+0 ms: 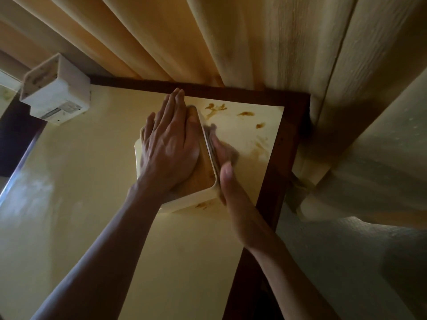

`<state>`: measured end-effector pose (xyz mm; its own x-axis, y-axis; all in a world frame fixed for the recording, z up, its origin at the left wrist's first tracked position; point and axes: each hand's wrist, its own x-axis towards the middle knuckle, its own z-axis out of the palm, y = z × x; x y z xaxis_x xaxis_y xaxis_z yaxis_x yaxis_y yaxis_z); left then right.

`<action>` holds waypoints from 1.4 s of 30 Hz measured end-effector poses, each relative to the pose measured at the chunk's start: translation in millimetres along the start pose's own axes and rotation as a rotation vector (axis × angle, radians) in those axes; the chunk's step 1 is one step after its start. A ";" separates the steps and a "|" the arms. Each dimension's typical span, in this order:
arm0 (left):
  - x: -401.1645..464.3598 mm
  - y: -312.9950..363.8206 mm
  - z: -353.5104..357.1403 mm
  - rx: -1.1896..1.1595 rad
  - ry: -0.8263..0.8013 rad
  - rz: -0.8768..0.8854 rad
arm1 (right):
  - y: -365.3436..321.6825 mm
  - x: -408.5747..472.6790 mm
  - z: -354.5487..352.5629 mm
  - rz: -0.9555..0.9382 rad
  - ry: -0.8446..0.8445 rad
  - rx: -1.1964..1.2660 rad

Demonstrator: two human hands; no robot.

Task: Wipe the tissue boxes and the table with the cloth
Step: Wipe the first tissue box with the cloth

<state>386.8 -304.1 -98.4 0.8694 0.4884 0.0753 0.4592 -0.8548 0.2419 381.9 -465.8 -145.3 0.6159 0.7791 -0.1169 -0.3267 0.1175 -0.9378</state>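
Your left hand [169,144] lies flat on top of the tissue box [196,181] at the centre of the frame, fingers [173,105] straight and together, pressing down; that looks meant to pin the box so it cannot slide while its side is rubbed. Your right hand [231,185] comes in from the lower right and presses the cloth [221,146] against the box's right-hand wall, thumb lying along the box's near corner; the rest of its fingers are behind the cloth and blurred, so you cannot tell whether they are curled round it or laid flat. The cloth sits between that hand and the box, touching both, and seems to reach down to the counter [92,181]. Brown smears [216,108] mark the counter just beyond the box toward the upper right, and a smaller smear [202,205] shows on the box's near face, so both likely need more wiping. A second tissue box [54,91] stands at the upper left, well apart from both hands and untouched for now. Curtains [231,38] hang along the top of the frame, their folds meeting the counter's dark far edge.
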 end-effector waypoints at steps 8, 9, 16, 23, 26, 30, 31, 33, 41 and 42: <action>1.7 -1.3 0.5 -0.016 -0.053 -0.011 | -32.5 78.8 -11.3 0.071 -0.051 0.012; 1.9 -1.6 0.5 -0.015 -0.054 -0.009 | -34.2 81.2 -11.5 0.070 -0.051 0.013; 2.8 -5.2 -0.1 -0.023 -0.056 0.009 | -27.5 33.2 -8.5 -0.003 -0.067 0.042; 1.2 -1.0 -0.8 -0.008 -0.042 -0.022 | 3.1 -39.0 6.5 -0.004 -0.077 0.047; 1.8 0.2 -1.0 -0.012 -0.047 -0.023 | 6.5 -33.4 9.4 -0.009 -0.027 0.051; 2.4 1.2 -1.3 -0.018 -0.035 -0.023 | -1.3 5.5 1.9 -0.074 0.016 0.041; 2.6 1.0 -1.0 -0.020 -0.033 -0.023 | -7.6 17.2 -1.3 -0.068 -0.003 0.041; 2.2 0.4 -0.4 -0.024 -0.032 -0.025 | -19.5 42.4 -7.2 -0.035 -0.054 0.049; 2.5 -0.4 0.6 -0.019 -0.043 -0.025 | -33.9 74.5 -11.9 -0.024 -0.053 0.018; 2.2 0.0 0.3 -0.018 -0.041 -0.029 | -32.8 67.5 -11.6 -0.019 -0.059 0.022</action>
<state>388.8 -303.1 -98.6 0.8627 0.5049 0.0282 0.4814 -0.8370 0.2603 442.5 -424.2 -126.2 0.5789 0.8115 -0.0795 -0.3319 0.1454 -0.9320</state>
